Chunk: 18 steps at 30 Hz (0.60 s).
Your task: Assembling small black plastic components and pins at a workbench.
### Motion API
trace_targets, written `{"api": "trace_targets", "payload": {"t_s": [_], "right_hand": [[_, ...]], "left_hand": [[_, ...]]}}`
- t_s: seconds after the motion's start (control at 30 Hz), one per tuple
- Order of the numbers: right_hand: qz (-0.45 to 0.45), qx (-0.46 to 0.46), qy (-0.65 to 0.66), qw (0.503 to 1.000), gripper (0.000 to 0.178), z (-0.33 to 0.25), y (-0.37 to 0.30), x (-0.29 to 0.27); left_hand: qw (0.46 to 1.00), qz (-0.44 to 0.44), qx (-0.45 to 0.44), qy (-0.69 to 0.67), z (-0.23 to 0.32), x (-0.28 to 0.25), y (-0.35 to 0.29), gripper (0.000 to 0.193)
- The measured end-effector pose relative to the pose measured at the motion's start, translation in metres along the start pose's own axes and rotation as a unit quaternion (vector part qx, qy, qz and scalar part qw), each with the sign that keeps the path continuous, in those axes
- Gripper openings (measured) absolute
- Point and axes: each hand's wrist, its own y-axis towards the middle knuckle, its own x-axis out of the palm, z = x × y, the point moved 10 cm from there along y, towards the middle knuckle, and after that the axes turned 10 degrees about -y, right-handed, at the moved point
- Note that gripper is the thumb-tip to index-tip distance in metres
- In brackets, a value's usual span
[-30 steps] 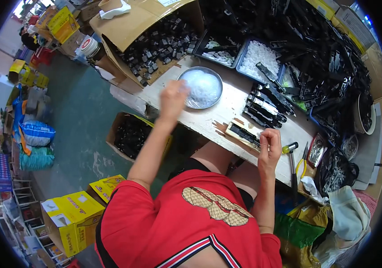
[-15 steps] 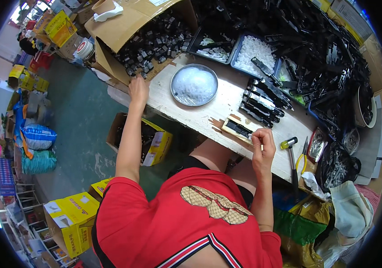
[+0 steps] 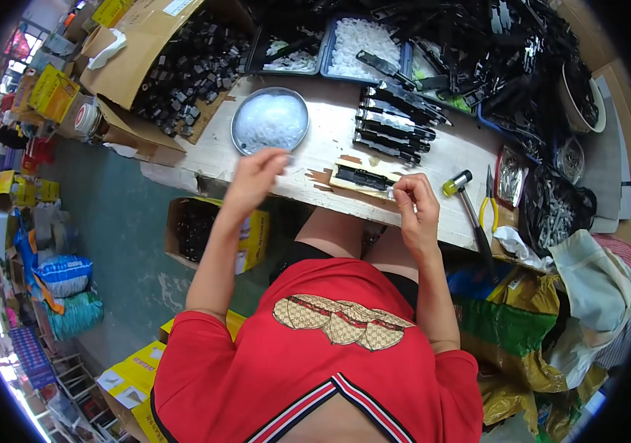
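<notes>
My left hand [image 3: 255, 183] is over the bench's front edge, just below the round metal dish [image 3: 237, 130] of small clear pieces. Its fingers are pinched on a small dark-and-silver block, blurred at the fingertips. My right hand [image 3: 419, 205] is closed at the right end of a pale wooden holder [image 3: 339, 181]. A small white plastic piece [image 3: 391, 192] shows at its fingertips. In the holder lies a long black part [image 3: 363, 177]. Behind it, several black strip-like assemblies [image 3: 393, 133] lie in a row.
A cardboard box [image 3: 138, 63] of small dark-and-silver blocks stands at the back left. Blue trays [image 3: 325, 65] hold white pieces, with black parts heaped beyond. To the right lie a hammer [image 3: 470, 207], yellow-handled pliers [image 3: 490, 210] and a black bag [image 3: 552, 199].
My left hand has come away from the cardboard box toward the holder, with a small block in its fingers. My right hand stays at the holder. The whole view has shifted.
</notes>
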Motion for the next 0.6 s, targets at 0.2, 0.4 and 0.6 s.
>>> {"api": "trace_targets", "payload": {"t_s": [0.2, 0.4, 0.6], "right_hand": [[-0.001, 0.014, 0.011, 1.000, 0.002, 0.000, -0.004, 0.001], [0.005, 0.015, 0.004, 1.000, 0.002, 0.005, -0.006, -0.003], [-0.003, -0.009, -0.044, 0.999, 0.002, 0.002, 0.002, 0.010]], "left_hand": [[0.958, -0.145, 0.153, 0.194, 0.030, 0.109, 0.012, 0.018], [0.928, -0.101, 0.136, 0.331, 0.025, 0.112, 0.019, 0.015], [0.971, -0.155, -0.071, -0.166, -0.046, 0.100, 0.033, 0.007]]}}
